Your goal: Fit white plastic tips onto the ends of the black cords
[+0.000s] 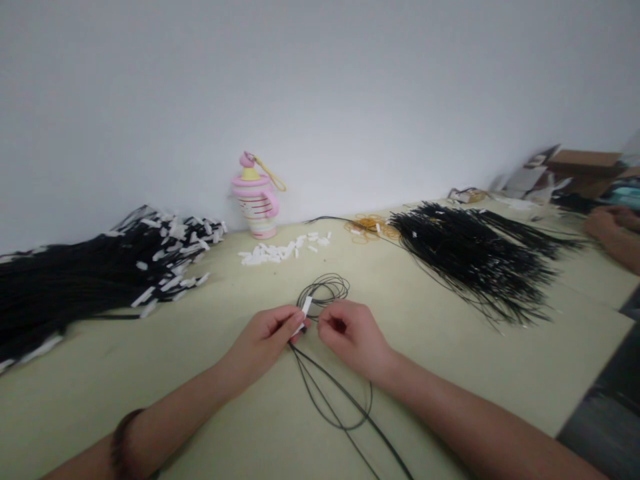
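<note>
My left hand (263, 339) and my right hand (350, 335) meet at the middle of the pale green table (150, 393). Between my fingers is a small white plastic tag (306, 307) on a thin black cord (330, 400). My left fingers pinch the tag, and my right fingertips close on the cord beside it. The cord loops above my hands and trails down towards me. Where it passes through the tag is hidden by my fingers.
A large bundle of white-tagged black cords lies at left, and a spread of black cords at right. Loose white tags, orange rubber bands and a pink striped bottle stand beyond. Another person's hand (613, 227) rests at the right edge, near cardboard boxes.
</note>
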### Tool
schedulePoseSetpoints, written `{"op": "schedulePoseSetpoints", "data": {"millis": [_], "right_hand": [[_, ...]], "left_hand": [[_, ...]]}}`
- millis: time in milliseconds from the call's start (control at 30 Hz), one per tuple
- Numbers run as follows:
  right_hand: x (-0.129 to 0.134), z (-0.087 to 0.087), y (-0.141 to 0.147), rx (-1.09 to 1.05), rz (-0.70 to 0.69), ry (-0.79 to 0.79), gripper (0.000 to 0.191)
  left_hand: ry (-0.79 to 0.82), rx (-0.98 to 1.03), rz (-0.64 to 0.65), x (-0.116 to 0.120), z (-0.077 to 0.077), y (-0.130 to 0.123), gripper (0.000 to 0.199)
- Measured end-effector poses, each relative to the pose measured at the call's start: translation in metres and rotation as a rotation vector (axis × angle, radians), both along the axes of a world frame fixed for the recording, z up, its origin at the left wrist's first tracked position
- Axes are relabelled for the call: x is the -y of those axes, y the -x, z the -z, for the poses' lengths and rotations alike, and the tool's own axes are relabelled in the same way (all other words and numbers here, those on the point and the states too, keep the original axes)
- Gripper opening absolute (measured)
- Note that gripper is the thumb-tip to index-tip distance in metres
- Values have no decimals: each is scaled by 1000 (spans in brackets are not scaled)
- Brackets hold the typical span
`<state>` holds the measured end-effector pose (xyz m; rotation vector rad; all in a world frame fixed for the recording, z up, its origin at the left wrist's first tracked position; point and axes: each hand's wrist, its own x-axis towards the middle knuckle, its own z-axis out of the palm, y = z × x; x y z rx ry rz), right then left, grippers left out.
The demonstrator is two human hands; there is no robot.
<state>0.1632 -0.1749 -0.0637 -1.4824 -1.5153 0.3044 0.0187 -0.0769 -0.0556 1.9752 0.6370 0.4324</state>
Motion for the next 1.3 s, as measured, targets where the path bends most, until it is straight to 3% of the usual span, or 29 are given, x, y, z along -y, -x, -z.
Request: {"op": "schedulePoseSetpoints", "data": {"millis": [1067, 1300], "right_hand": [[-2, 5, 5, -18, 14, 16, 20], [-2, 3, 5, -19, -2, 17, 18]], "left_hand": [[-59, -22, 50, 2, 0, -1, 29], [0, 27, 42, 0, 2, -2, 28]]}}
